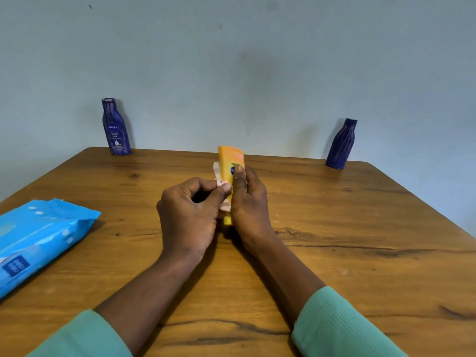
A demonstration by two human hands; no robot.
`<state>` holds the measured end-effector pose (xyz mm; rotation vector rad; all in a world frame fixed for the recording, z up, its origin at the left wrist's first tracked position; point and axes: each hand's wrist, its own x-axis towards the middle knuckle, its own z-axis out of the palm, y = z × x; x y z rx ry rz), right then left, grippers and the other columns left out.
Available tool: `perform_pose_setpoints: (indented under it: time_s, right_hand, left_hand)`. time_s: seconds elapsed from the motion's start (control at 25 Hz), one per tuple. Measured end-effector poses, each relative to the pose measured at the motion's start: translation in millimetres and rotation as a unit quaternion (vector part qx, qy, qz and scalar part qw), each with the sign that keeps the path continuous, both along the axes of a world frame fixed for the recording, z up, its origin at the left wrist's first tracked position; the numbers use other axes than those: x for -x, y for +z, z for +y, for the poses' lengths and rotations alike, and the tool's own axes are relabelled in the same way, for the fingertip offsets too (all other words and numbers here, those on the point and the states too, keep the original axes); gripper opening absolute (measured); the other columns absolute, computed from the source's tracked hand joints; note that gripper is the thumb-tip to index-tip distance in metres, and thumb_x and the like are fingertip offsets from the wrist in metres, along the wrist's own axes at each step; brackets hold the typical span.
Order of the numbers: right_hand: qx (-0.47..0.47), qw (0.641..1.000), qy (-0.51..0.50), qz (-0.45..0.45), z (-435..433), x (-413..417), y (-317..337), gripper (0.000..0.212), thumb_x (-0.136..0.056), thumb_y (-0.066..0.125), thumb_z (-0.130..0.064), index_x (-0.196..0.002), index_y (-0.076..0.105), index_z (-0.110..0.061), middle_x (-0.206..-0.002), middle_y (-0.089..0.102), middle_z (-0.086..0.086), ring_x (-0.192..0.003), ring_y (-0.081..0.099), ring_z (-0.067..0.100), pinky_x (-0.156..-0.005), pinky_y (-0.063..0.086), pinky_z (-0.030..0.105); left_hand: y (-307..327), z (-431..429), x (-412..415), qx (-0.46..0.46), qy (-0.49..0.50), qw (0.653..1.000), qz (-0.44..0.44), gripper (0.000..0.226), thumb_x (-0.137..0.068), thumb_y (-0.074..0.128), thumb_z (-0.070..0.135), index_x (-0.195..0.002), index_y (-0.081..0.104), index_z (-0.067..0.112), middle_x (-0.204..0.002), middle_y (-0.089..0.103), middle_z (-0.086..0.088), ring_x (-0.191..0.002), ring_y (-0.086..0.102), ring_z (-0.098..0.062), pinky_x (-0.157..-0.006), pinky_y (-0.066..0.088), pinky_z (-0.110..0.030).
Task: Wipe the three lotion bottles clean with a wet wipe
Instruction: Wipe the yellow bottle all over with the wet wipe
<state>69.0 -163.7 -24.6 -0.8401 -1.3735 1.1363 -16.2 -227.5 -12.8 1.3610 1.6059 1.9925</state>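
Two blue bottles: one far left (116, 127), one far right (341, 144), by the wall.
Wipes pack (38, 240): near my left arm.
Right hand (248, 202): I hold the yellow bottle (230, 161).
Left hand (188, 215): I pinch the wet wipe (217, 172) on it.

Both forearms reach forward in pushed-up mint-green ribbed sleeves, converging at the middle. The left hand (189, 215) is curled, thumb and forefinger pinched together. The right hand (248, 202) stands edge-up, fingers wrapped closed, thumb pointing away along its top.
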Motion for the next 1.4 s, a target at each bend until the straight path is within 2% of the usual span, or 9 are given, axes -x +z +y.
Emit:
perform_pose_setpoints:
  time_s: [0.2, 0.36, 0.44, 0.52, 0.64, 0.76, 1.0, 1.24, 1.4]
  right_hand:
    - [-0.039, 0.989, 0.059, -0.133, -8, 9, -2, 0.050, -0.106, 0.045, -0.059, -0.147, 0.055, -0.032, -0.127, 0.072, -0.009, -0.113, 0.070, 0.011, -0.099, 0.059, 0.049]
    - [-0.003, 0.993, 0.081, -0.082, -7, 5, 0, 0.056, -0.096, 0.050, -0.071, -0.133, 0.065, -0.032, -0.117, 0.076, -0.005, -0.107, 0.074, 0.014, -0.096, 0.060, 0.055]
    - [0.013, 0.996, 0.079, -0.049, -5, 3, 0, 0.059, -0.096, 0.047, -0.071, -0.129, 0.067, -0.028, -0.116, 0.077, 0.001, -0.108, 0.075, 0.019, -0.096, 0.060, 0.058]
    - [0.020, 0.996, 0.079, -0.030, -1, 1, -2, 0.061, -0.098, 0.042, -0.072, -0.131, 0.068, -0.028, -0.118, 0.077, 0.005, -0.110, 0.075, 0.025, -0.098, 0.058, 0.060]
    - [0.060, 0.993, 0.101, -0.002, 0, -3, -1, 0.065, -0.103, 0.034, -0.071, -0.132, 0.071, -0.026, -0.119, 0.078, 0.011, -0.113, 0.075, 0.032, -0.100, 0.058, 0.061]
    - [0.105, 0.989, 0.102, 0.012, 2, -5, -1, 0.066, -0.108, 0.032, -0.064, -0.129, 0.072, -0.016, -0.117, 0.079, 0.014, -0.111, 0.076, 0.030, -0.100, 0.059, 0.057]
    - [0.085, 0.985, 0.151, 0.015, -3, -9, 5, 0.070, -0.110, 0.031, -0.057, -0.118, 0.068, 0.002, -0.088, 0.072, 0.024, -0.069, 0.070, 0.030, -0.061, 0.060, 0.038]
    - [0.104, 0.980, 0.169, 0.028, -5, -11, 8, 0.069, -0.111, 0.032, -0.055, -0.121, 0.065, 0.005, -0.091, 0.073, 0.024, -0.071, 0.071, 0.033, -0.063, 0.062, 0.040]
    - [0.099, 0.985, 0.133, 0.042, 1, -10, 5, 0.065, -0.112, 0.035, -0.052, -0.113, 0.070, 0.004, -0.100, 0.072, 0.031, -0.088, 0.071, 0.041, -0.081, 0.060, 0.055]
  left_hand:
    - [9, 10, 30, -0.018, 0.043, 0.993, -0.113, 0.009, -0.084, 0.084, 0.017, -0.089, 0.080, 0.012, -0.079, 0.078, 0.004, -0.078, 0.076, -0.009, -0.069, 0.062, -0.025]
    - [8, 7, 17, -0.019, -0.022, 0.982, -0.184, 0.003, -0.086, 0.081, 0.011, -0.087, 0.079, 0.011, -0.080, 0.079, 0.000, -0.078, 0.076, -0.011, -0.068, 0.060, -0.022]
    - [3, 5, 10, -0.005, -0.072, 0.969, -0.235, 0.004, -0.087, 0.080, 0.011, -0.089, 0.080, 0.008, -0.085, 0.080, -0.006, -0.085, 0.078, -0.020, -0.069, 0.063, -0.030]
    - [-2, 6, 10, 0.030, -0.130, 0.955, -0.265, 0.010, -0.086, 0.079, 0.015, -0.094, 0.082, 0.009, -0.096, 0.080, -0.013, -0.100, 0.076, -0.033, -0.082, 0.064, -0.045]
    - [-3, 5, 10, 0.048, -0.180, 0.958, -0.219, 0.018, -0.088, 0.076, 0.011, -0.105, 0.082, 0.012, -0.109, 0.080, -0.008, -0.110, 0.074, -0.028, -0.092, 0.060, -0.049]
    - [-3, 6, 12, 0.014, -0.107, 0.993, -0.054, 0.019, -0.087, 0.079, 0.010, -0.106, 0.081, 0.013, -0.109, 0.079, 0.000, -0.104, 0.075, -0.016, -0.088, 0.063, -0.044]
    - [5, 15, 30, 0.015, -0.069, 0.997, -0.002, 0.028, -0.084, 0.084, 0.019, -0.110, 0.074, 0.023, -0.116, 0.072, 0.004, -0.097, 0.074, -0.014, -0.073, 0.066, -0.037]
    - [5, 15, 32, -0.004, -0.007, 0.999, 0.052, 0.016, -0.086, 0.084, 0.026, -0.097, 0.078, 0.017, -0.092, 0.076, 0.010, -0.082, 0.074, -0.008, -0.068, 0.062, -0.027]
    - [2, 14, 14, -0.025, -0.024, 0.990, 0.137, 0.010, -0.087, 0.083, 0.023, -0.091, 0.077, 0.016, -0.088, 0.075, 0.009, -0.083, 0.071, -0.005, -0.070, 0.055, -0.015]
